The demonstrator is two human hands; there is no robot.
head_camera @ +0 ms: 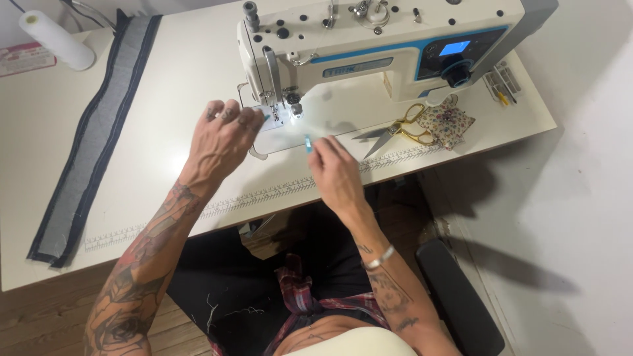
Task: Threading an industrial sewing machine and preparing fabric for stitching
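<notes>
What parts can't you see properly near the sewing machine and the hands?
- Head view: the needle under the sewing machine is lost in lamp glare and behind the left hand.
- The small blue thing at the right hand is too small to identify.
- The machine's top is cut off by the picture edge.
- The scissors partly cover the flowered cushion.

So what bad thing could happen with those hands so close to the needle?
The left hand sits right beside the white sewing machine's needle, so it might get pricked. The right hand pinches a small turquoise tool that could slip. The gold-handled scissors lie open nearby.
</notes>
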